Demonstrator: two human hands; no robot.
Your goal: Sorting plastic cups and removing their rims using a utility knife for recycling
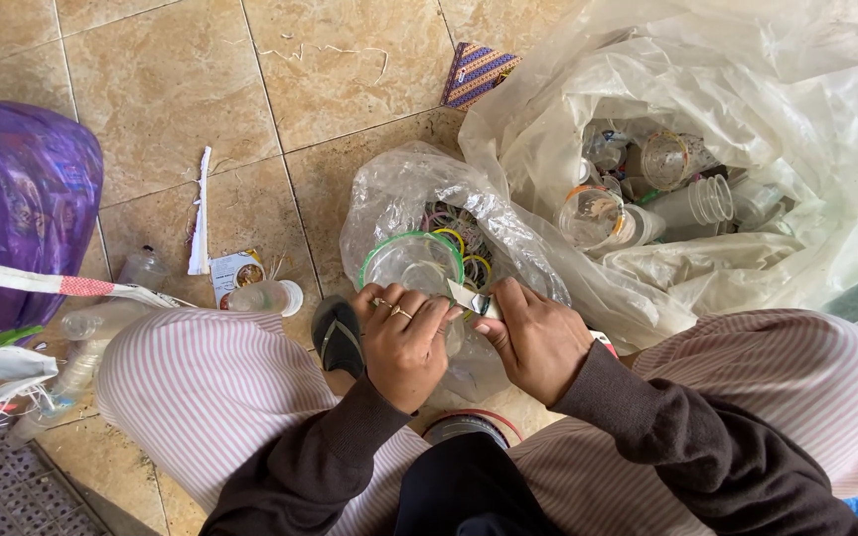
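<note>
With the left hand [404,342] gripping the green-rimmed plastic cup [412,266] near the knees and the right hand [536,337] clasping a small blade [471,299] at its rim, a slip could likely cut the holding fingers [419,316].

Dark brown sleeves, pink-striped trousers, finger rings

You seem to be on a home's tiled floor [350,69], sorting waste plastic: beyond your fingers [419,308] gapes a big clear sack [747,89] of used cups [687,203], paper scraps [200,213] leftward.
</note>
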